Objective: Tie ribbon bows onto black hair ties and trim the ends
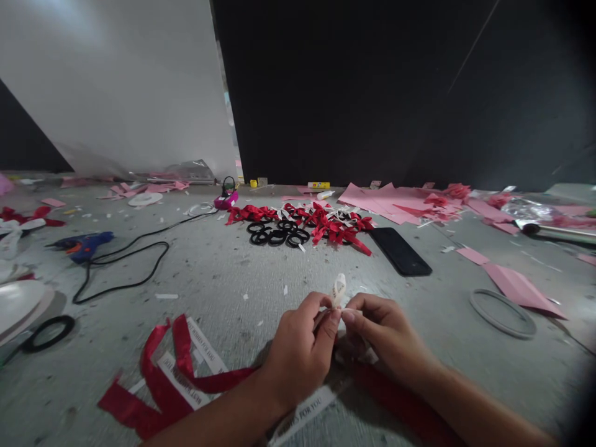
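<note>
Between the fingertips of both hands is a white printed ribbon (339, 287), with one loop standing up above the fingers. My left hand (305, 338) pinches it from the left. My right hand (384, 323) pinches its other side, thumb against the forefinger. Below the hands, part of the ribbon hangs in shadow and is hard to make out. Red ribbon strips (158, 379) and white strips printed "Best wishes for you" (307, 413) lie on the floor beneath and left of my forearms.
Ahead lie a pile of red bows (326, 220), black rings (277, 236) and a black phone (401, 251). At left, a blue glue gun (84, 245) trails its cord. Pink paper (386, 202) and a grey ring (503, 313) lie right. A black panel (395, 93) stands behind.
</note>
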`<state>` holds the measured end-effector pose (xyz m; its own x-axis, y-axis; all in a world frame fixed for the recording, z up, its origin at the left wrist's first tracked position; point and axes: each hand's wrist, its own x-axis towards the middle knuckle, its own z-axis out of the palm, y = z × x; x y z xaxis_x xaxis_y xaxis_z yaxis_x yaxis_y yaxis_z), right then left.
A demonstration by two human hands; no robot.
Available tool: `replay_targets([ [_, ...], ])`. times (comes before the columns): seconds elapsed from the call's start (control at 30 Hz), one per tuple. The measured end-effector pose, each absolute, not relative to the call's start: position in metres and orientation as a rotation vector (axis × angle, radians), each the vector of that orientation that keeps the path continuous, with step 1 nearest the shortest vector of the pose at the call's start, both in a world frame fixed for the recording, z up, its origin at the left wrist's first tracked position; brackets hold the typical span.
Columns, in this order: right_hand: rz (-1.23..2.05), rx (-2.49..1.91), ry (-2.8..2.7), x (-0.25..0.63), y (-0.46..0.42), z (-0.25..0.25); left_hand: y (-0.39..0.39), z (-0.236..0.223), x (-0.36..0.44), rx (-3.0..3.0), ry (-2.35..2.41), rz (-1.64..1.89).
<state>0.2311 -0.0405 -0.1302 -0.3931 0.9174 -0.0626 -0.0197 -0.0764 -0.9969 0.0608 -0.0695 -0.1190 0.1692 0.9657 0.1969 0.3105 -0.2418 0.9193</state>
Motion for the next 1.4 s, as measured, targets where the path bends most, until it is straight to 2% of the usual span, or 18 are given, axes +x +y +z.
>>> replay_targets([
  [0.3, 1.573, -0.989, -1.491, 0.2308, -0.0424, -0.1256, -0.0672, -0.1223, 0.0607, 1.436, 1.108, 1.111],
  [0.7, 1.539, -0.969, -1.529, 0.2295, -0.042, -0.1282, -0.0667, -0.1199, 0.0581, 1.76, 1.17, 1.086],
  [0.87, 1.461, -1.042, -1.526, 0.2307, -0.0407, -0.1296, -0.0674, -0.1185, 0.0586, 1.804, 1.225, 1.033],
  [1.23, 1.514, -0.989, -1.532, 0.2284, -0.0427, -0.1298, -0.0663, -0.1217, 0.0569, 1.849, 1.224, 0.958],
  [1.4, 1.341, -1.097, -1.628, 0.2291, -0.0416, -0.1295, -0.0648, -0.1222, 0.0554, 1.872, 1.278, 0.92],
])
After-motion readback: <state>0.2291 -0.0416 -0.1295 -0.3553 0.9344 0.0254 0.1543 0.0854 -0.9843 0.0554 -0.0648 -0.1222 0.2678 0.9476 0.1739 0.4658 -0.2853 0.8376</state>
